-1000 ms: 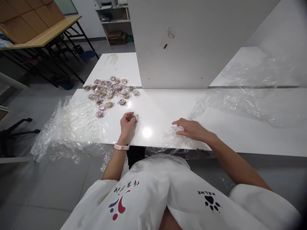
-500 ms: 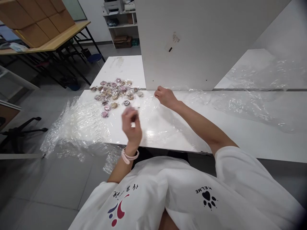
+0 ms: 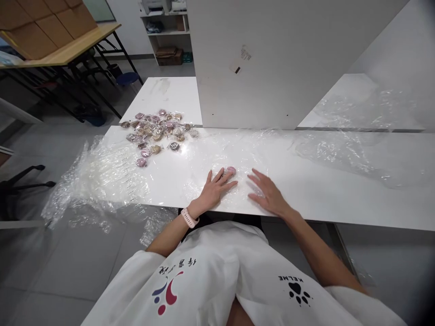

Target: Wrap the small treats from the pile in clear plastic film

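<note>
A clear plastic sheet (image 3: 234, 147) lies spread on the white table in front of me. My left hand (image 3: 214, 190) rests on it with fingers spread, a pale pink band around the wrist. Just beyond those fingertips sits a small round pink wrapped piece (image 3: 231, 170), partly hidden by a finger. To its right my right hand (image 3: 267, 192) hovers at or near the sheet, fingers stretched apart and holding nothing. Several similar small wrapped pieces (image 3: 156, 135), pink, tan and dark, lie heaped at the back left of the table.
A stack of clear plastic bags (image 3: 112, 170) hangs over the table's left front edge. More crumpled plastic film (image 3: 353, 151) covers the right side. A tall white panel (image 3: 258, 81) stands behind the work area. Beyond are a blue stool (image 3: 127, 79) and cardboard boxes (image 3: 50, 27).
My left hand has moved right and down onto the plastic, its fingers spreading. The right hand has come back from the panel and opened. The pink piece now shows on the sheet.
</note>
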Motion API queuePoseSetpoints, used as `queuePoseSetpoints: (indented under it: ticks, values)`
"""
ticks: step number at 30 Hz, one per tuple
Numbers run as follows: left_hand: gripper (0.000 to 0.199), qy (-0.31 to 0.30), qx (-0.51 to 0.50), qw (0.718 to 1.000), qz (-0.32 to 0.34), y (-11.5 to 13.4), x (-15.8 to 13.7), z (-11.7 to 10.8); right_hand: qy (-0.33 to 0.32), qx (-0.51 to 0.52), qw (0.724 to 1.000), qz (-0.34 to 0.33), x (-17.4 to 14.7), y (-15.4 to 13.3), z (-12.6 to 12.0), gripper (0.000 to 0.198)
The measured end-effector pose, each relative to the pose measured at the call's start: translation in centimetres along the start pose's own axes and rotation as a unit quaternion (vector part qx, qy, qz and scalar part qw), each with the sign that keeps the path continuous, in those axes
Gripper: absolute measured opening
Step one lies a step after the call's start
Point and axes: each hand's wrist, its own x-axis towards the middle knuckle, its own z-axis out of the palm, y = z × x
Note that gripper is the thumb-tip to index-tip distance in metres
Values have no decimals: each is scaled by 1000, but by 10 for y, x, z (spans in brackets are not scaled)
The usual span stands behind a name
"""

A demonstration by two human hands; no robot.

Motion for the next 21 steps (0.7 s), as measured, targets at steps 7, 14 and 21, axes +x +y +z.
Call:
queuePoseSetpoints:
  ticks: [7,14,21]
  values:
    - [47,75,-83,994,-20,-5,-86,0,-62,51,997,-7,-66,-12,-1,46]
    - [14,221,-144,959,-100,5,-100,3,14,93,995,38,-58,-32,-31,24]
    - [10,205,-108,961,-150,-32,-48,-51,2,3,1000,12,47,-7,-77,30]
